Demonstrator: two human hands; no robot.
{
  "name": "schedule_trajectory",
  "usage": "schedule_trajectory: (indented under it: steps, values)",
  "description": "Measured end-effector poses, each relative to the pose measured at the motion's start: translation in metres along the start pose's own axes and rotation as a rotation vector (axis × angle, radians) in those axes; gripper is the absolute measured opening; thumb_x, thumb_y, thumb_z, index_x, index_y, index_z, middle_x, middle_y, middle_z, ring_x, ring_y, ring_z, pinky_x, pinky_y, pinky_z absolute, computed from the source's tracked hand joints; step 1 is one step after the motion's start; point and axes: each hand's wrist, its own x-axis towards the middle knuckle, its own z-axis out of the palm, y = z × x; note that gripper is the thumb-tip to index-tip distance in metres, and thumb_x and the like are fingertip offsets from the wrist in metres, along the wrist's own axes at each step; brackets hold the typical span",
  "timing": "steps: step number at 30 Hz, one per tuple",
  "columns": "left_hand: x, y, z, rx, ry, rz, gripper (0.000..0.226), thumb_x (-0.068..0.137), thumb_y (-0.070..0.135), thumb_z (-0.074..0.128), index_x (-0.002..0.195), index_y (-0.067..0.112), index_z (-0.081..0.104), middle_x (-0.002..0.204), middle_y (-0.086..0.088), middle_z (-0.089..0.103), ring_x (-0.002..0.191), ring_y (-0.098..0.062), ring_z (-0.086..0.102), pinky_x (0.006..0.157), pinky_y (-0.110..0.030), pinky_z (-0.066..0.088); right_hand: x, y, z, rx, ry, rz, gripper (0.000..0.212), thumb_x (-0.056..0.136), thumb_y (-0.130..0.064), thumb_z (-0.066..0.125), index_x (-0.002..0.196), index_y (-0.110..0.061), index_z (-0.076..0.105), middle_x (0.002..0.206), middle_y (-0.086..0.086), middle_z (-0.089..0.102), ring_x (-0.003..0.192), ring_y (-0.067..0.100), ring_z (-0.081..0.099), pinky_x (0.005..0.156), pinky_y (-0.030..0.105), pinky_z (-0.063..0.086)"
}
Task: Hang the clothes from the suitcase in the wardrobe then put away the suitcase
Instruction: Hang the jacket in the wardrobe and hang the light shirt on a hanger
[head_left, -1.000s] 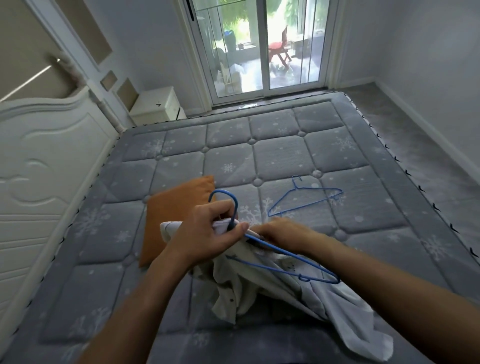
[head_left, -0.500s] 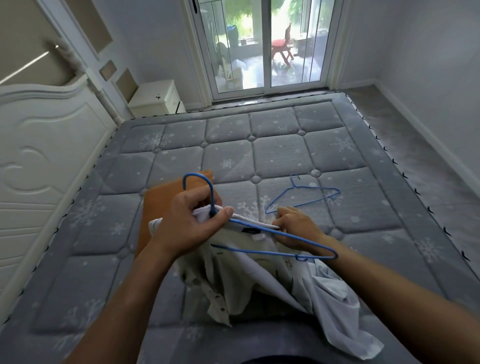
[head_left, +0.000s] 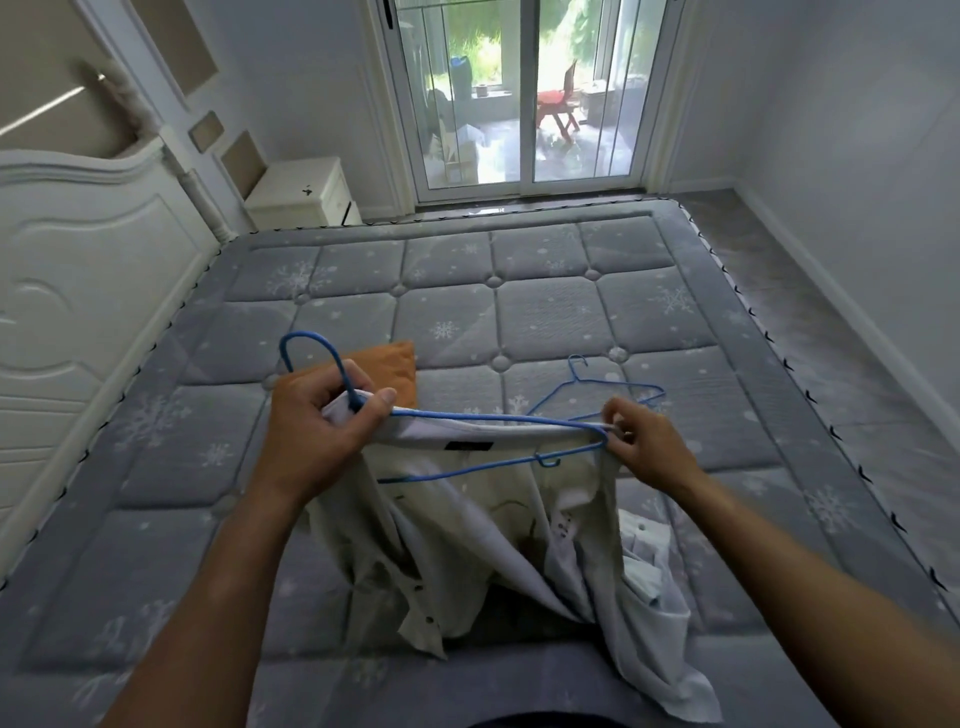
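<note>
Over the grey quilted mattress (head_left: 545, 322), the left hand (head_left: 322, 415) gripped the neck of a blue hanger (head_left: 493, 417) together with the collar of a white shirt (head_left: 519, 519). The right hand (head_left: 647, 449) pinched the shirt's fabric at the hanger's far end, and the rest of the shirt hung down onto the bed. An orange cushion (head_left: 395, 364) lay just behind the left hand and a spare blue hanger (head_left: 623, 384) just behind the right, with a white headboard (head_left: 78, 270), a nightstand (head_left: 304, 189) and a sliding glass door (head_left: 519, 93) beyond.
</note>
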Motion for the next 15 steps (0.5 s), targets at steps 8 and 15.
schedule_trajectory:
  steps: [8, 15]
  values:
    - [-0.003, -0.020, -0.005, 0.085, 0.005, -0.088, 0.032, 0.084, 0.052, 0.070, 0.065, 0.030, 0.058, 0.063, 0.005, 0.059, 0.062, -0.014, 0.060, 0.063, -0.040, 0.050, 0.028, -0.053, -0.031, 0.616, 0.013, 0.130, 0.017, 0.098, -0.025, 0.058, 0.083, -0.020, 0.064, 0.078, 0.004, 0.057, 0.076, 0.016, 0.052, 0.071, 0.036, 0.040]
    - [-0.005, -0.001, 0.025, 0.124, -0.009, -0.128, 0.030, 0.090, 0.023, 0.076, 0.065, 0.013, 0.062, 0.064, -0.005, 0.059, 0.065, -0.018, 0.055, 0.056, -0.020, 0.036, 0.041, -0.146, -0.086, 0.081, -0.081, -0.171, 0.018, 0.102, -0.026, 0.052, 0.086, -0.023, 0.060, 0.076, -0.009, 0.056, 0.069, 0.006, 0.049, 0.066, 0.029, 0.039]
